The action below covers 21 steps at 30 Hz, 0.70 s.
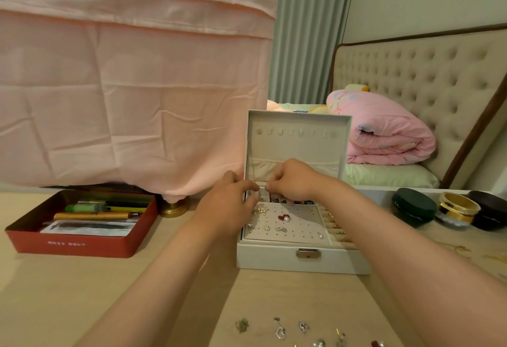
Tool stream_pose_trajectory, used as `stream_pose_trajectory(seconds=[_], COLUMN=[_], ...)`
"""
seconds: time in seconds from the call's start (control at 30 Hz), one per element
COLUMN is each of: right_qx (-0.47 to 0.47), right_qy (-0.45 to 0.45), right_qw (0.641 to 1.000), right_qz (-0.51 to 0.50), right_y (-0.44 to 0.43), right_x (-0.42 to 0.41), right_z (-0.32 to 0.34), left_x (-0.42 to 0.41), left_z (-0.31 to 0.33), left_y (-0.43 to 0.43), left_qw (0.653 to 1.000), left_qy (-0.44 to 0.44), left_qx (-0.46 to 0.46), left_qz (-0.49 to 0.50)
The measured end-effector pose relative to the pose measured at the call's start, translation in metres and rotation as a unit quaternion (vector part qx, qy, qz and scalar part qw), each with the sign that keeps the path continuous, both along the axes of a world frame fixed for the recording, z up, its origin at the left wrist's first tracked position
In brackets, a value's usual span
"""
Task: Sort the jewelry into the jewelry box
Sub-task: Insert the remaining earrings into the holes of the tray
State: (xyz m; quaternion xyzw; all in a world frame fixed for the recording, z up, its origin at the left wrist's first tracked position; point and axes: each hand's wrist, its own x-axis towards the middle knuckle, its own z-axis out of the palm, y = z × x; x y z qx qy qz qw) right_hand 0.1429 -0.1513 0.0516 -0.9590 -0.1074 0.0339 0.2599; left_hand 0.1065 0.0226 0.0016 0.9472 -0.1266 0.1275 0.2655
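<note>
Over the back of the open jewelry box (pixel 301 260), your two hands meet, with both forearms reaching in across the counter (pixel 68 291). Your left hand (pixel 233 201) and right hand (pixel 293 182) are knuckles-up, fingers curled in narrow, the tips nearly touching above the box's rear compartments. Whether they pinch a piece is too small to tell.

The box's lid (pixel 299 138) stands upright behind your hands, showing a row of hooks. In front of the box, loose jewelry (pixel 279 331) lies scattered on the counter. Left of the box sits a red tin (pixel 74 248) holding pens and cards, with a brass base (pixel 174 206) between them under a hanging pink cloth (pixel 131 86). Right of the box stand a dark green round case (pixel 414 206) and a gold jar (pixel 456 208). Behind the box, a folded pink quilt (pixel 384 132) lies on a bed.

Inside the box, a dotted panel carries small silver pieces and a pearl earring (pixel 286 219); ring rolls run along its right side.
</note>
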Motion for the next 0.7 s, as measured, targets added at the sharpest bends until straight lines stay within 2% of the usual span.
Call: stream_pose_trajectory(seconds=[0.17,0.27,0.37,0.5,0.7], right_qx=[0.048,0.05,-0.022,-0.069,-0.094], right_qy=[-0.039,0.015,0.088,0.157,0.185], right_qw=[0.997,0.994,0.986,0.975,0.968], right_qz=[0.041,0.093,0.139,0.142,0.142], right_y=[-0.017,-0.032,-0.048,-0.067,-0.078], right_x=[-0.05,-0.094,-0.124,-0.145,-0.16], right_z=[0.011,0.012,0.005,-0.01,-0.032], left_x=[-0.029,-0.053,-0.078,-0.111,-0.137], left_z=[0.003,0.0,-0.003,-0.007,-0.023], left_y=[0.0,-0.001,-0.012,-0.034,-0.06], left_qw=[0.997,0.997,0.997,0.994,0.987], left_qy=[-0.06,-0.065,-0.07,-0.022,0.044], left_qx=[-0.035,-0.041,-0.028,-0.002,0.032], left_qz=[0.035,0.028,-0.03,-0.103,-0.15])
